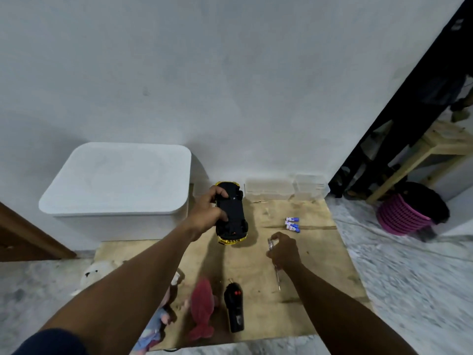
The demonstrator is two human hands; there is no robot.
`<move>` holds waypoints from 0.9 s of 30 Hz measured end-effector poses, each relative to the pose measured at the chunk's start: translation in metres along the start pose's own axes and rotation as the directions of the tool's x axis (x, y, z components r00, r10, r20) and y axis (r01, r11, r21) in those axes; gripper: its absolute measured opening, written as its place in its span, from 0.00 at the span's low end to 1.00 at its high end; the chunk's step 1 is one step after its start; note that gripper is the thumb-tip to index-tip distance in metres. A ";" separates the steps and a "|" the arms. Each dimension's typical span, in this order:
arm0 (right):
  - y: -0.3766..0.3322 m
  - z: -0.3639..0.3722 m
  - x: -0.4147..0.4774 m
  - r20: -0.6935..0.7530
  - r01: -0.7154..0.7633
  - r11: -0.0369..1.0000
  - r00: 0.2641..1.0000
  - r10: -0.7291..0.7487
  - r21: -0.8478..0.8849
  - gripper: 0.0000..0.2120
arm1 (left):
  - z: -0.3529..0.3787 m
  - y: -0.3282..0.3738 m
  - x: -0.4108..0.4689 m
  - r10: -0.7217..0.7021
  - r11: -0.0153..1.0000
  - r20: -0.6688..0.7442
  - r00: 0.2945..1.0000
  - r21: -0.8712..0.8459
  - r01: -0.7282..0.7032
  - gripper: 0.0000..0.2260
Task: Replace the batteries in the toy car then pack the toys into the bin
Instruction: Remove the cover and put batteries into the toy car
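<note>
My left hand [207,212] grips a yellow toy car [231,216] turned upside down, its black underside facing up, lifted above a wooden board [320,265]. My right hand [282,249] holds a screwdriver [276,275] by its clear handle, the metal shaft pointing down toward the board. Three blue and white batteries [292,224] lie on the board to the right of the car. A white bin [115,185] with its lid on stands at the left against the wall. A black remote control [234,310] lies near the board's front edge.
A red plush fish [202,308], a doll [158,326] and a white plush toy [96,274] lie at the board's front left. Clear plastic boxes [284,188] stand by the wall. A pink basket [401,216] and a wooden shelf [430,149] are at the right.
</note>
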State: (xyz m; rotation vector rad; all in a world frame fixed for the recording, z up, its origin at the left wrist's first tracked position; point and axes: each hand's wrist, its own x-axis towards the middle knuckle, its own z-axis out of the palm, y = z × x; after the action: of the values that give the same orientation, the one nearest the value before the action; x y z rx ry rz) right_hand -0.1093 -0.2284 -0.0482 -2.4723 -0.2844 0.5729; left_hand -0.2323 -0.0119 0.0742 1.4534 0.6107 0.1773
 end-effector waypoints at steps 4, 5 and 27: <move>0.011 0.013 -0.001 0.008 0.048 0.992 0.999 -0.047 -0.114 0.22 | 0.001 -0.011 0.001 -0.019 1.000 0.006 1.000 0.004 0.019 0.24; 0.013 0.015 0.000 0.010 0.045 0.991 0.999 -0.044 -0.122 0.22 | 0.001 -0.012 0.001 -0.020 1.000 0.006 1.000 0.004 0.020 0.25; -0.161 -0.068 -0.023 0.132 0.635 0.773 0.765 -0.630 0.006 0.14 | -0.005 0.023 -0.009 -0.051 0.993 0.045 0.998 -0.107 0.056 0.20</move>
State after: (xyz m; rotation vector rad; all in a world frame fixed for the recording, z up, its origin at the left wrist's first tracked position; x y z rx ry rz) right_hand -0.1101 -0.1395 0.1039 -2.1726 -1.1421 0.4223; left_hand -0.2368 -0.0092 0.0990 1.3313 0.5963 0.1359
